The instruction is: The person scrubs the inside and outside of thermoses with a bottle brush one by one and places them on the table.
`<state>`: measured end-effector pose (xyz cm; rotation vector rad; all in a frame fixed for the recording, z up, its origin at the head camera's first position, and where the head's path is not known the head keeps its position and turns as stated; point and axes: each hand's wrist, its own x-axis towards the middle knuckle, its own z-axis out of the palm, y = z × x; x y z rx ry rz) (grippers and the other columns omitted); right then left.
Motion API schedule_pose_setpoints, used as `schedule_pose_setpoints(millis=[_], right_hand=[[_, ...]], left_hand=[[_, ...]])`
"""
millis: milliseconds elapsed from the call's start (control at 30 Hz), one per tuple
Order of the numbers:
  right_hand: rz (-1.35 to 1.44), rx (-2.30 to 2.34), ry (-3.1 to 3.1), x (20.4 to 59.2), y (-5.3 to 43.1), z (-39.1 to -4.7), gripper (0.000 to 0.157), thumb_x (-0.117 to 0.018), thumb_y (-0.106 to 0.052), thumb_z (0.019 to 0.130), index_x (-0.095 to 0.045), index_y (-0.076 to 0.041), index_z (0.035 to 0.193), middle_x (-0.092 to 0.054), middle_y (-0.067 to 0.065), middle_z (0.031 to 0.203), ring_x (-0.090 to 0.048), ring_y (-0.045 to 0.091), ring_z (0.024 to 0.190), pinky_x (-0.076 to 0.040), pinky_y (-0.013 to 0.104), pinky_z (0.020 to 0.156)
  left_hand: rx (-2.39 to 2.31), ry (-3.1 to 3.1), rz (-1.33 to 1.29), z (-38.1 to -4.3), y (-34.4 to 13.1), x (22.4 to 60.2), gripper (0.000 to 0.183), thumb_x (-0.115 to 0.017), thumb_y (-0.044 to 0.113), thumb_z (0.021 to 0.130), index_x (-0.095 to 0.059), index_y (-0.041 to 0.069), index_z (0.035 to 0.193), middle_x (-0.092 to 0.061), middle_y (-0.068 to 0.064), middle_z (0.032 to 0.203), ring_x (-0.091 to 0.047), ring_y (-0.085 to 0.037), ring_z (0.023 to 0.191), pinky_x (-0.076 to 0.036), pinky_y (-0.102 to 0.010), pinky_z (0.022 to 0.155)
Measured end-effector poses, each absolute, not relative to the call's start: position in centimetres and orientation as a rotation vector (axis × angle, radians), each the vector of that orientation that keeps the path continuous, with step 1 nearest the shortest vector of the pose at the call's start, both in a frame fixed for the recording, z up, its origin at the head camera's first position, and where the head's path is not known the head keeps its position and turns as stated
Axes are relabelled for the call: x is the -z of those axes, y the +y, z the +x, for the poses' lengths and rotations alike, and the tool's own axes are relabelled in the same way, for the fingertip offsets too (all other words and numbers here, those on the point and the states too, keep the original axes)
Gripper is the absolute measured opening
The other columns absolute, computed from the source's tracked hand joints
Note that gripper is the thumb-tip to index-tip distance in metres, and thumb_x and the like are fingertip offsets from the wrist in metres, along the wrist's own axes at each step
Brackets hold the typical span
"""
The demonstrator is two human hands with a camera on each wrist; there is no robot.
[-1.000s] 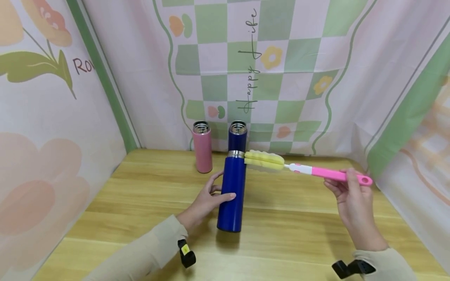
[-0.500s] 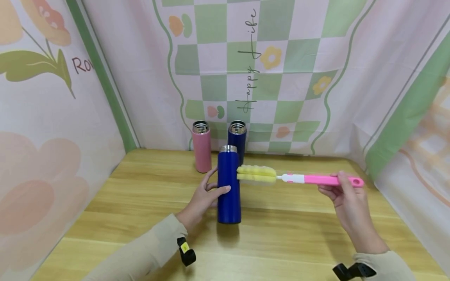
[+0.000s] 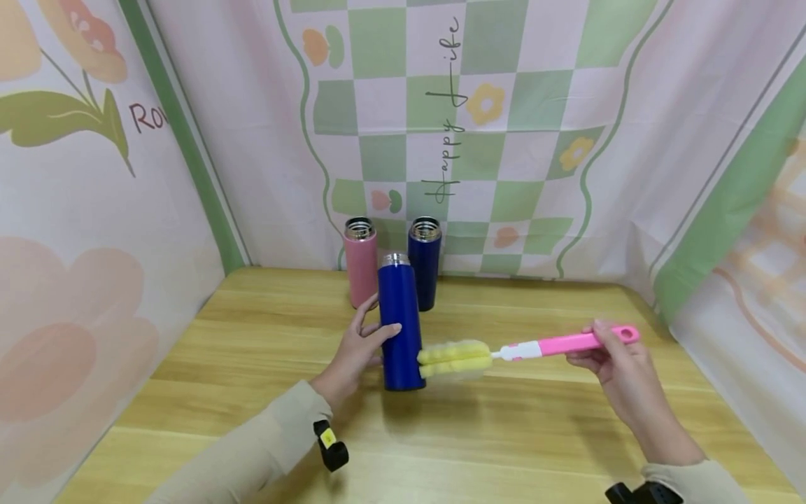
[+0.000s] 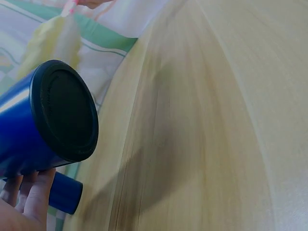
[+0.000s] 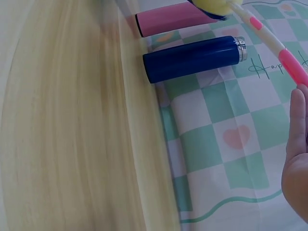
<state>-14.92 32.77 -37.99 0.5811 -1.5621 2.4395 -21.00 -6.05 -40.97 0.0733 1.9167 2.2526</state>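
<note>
My left hand (image 3: 352, 353) grips a blue thermos bottle (image 3: 400, 329), lidless with a steel neck, slightly tilted. In the left wrist view the dark base of this blue bottle (image 4: 67, 113) shows, raised off the table. By its pink handle (image 3: 576, 342), a bottle brush is held in my right hand (image 3: 630, 385). The brush's yellow sponge head (image 3: 455, 358) lies against the lower right side of the bottle. Behind stand a pink bottle (image 3: 362, 269) and a dark blue bottle (image 3: 425, 266), both upright and without lids.
A wooden table (image 3: 535, 434) spreads beneath both hands. Patterned curtain cloth (image 3: 434, 154) closes off the back and both sides. The two standing bottles are near the table's back edge.
The brush head has slid from the bottle's neck down to near its base. My left hand has moved the bottle left and slightly back, uncovering the dark blue bottle behind.
</note>
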Motion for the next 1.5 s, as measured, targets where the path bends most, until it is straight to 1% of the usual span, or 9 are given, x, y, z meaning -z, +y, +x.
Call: schedule_pose_setpoints(millis=[167, 300, 367, 433, 633, 933, 1100, 1267, 1500], right_hand=[[0.541, -2.390, -1.669, 38.3, 32.9, -14.7, 0.032, -0.037, -0.002, 0.108, -0.068, 0.002, 0.101, -0.072, 0.014, 0.089, -0.071, 0.020, 0.075, -0.058, 0.030, 0.071], [0.523, -2.383, -1.661, 38.4, 32.9, -14.7, 0.032, -0.037, -0.003, 0.108, -0.068, 0.001, 0.101, -0.072, 0.014, 0.089, -0.071, 0.020, 0.075, -0.058, 0.029, 0.071], [0.520, -2.383, -1.651, 38.4, 32.9, -14.7, 0.031, -0.037, -0.003, 0.108, -0.068, 0.001, 0.101, -0.072, 0.014, 0.089, -0.071, 0.020, 0.076, -0.058, 0.029, 0.072], [0.516, -2.383, -1.642, 38.3, 32.9, -14.7, 0.031, -0.038, -0.003, 0.108, -0.068, 0.001, 0.101, -0.072, 0.014, 0.089, -0.072, 0.020, 0.077, -0.058, 0.029, 0.072], [0.505, -2.389, -1.639, 38.2, 32.6, -14.9, 0.031, -0.039, -0.004, 0.108, -0.068, 0.001, 0.101, -0.071, 0.013, 0.089, -0.072, 0.020, 0.078, -0.058, 0.029, 0.073], [0.517, -2.376, -1.613, 37.9, 32.2, -15.2, 0.029, -0.039, -0.006, 0.108, -0.066, 0.001, 0.102, -0.071, 0.013, 0.091, -0.072, 0.020, 0.080, -0.058, 0.028, 0.073], [0.532, -2.385, -1.561, 37.8, 31.9, -15.4, 0.028, -0.039, -0.006, 0.108, -0.066, 0.003, 0.103, -0.071, 0.014, 0.090, -0.072, 0.020, 0.079, -0.058, 0.028, 0.072], [0.499, -2.372, -1.541, 37.7, 31.7, -15.7, 0.026, -0.041, -0.008, 0.108, -0.065, 0.002, 0.103, -0.070, 0.014, 0.090, -0.072, 0.020, 0.079, -0.058, 0.028, 0.072], [0.473, -2.332, -1.535, 37.5, 31.9, -16.0, 0.024, -0.044, -0.011, 0.107, -0.064, 0.002, 0.105, -0.069, 0.012, 0.091, -0.071, 0.018, 0.080, -0.057, 0.027, 0.074]], left_hand=[[-2.303, 1.854, 0.068, -21.2, -6.3, 41.1, 0.074, -0.074, 0.029, 0.090, -0.035, 0.035, 0.153, -0.058, -0.019, 0.135, -0.063, -0.032, 0.113, -0.055, -0.051, 0.085], [-2.333, 1.828, 0.047, -21.2, -6.3, 40.9, 0.073, -0.072, 0.029, 0.091, -0.034, 0.035, 0.153, -0.061, -0.018, 0.131, -0.064, -0.032, 0.111, -0.055, -0.051, 0.084], [-2.342, 1.816, 0.041, -21.1, -6.3, 40.8, 0.072, -0.070, 0.028, 0.091, -0.033, 0.035, 0.153, -0.062, -0.018, 0.131, -0.063, -0.033, 0.112, -0.055, -0.052, 0.085], [-2.348, 1.802, 0.039, -21.0, -6.3, 40.7, 0.072, -0.068, 0.027, 0.092, -0.032, 0.034, 0.154, -0.061, -0.019, 0.132, -0.061, -0.035, 0.116, -0.054, -0.053, 0.088], [-2.319, 1.776, 0.058, -20.8, -6.2, 41.0, 0.075, -0.062, 0.029, 0.093, -0.025, 0.029, 0.158, -0.048, -0.021, 0.144, -0.052, -0.042, 0.126, -0.047, -0.055, 0.096], [-2.252, 1.758, 0.105, -20.5, -6.1, 41.2, 0.076, -0.059, 0.030, 0.093, -0.022, 0.027, 0.159, -0.046, -0.024, 0.146, -0.054, -0.042, 0.124, -0.047, -0.053, 0.096], [-2.212, 1.728, 0.105, -20.5, -6.2, 41.7, 0.081, -0.067, 0.040, 0.093, -0.020, 0.033, 0.159, -0.052, -0.022, 0.141, -0.057, -0.039, 0.121, -0.048, -0.054, 0.096], [-2.168, 1.729, 0.086, -20.6, -6.0, 42.0, 0.092, -0.077, 0.043, 0.087, -0.020, 0.037, 0.158, -0.059, -0.018, 0.134, -0.063, -0.034, 0.113, -0.050, -0.053, 0.095], [-2.099, 1.778, 0.083, -20.6, -5.7, 42.3, 0.096, -0.081, 0.041, 0.084, -0.020, 0.032, 0.158, -0.058, -0.020, 0.133, -0.065, -0.034, 0.110, -0.051, -0.053, 0.092]])
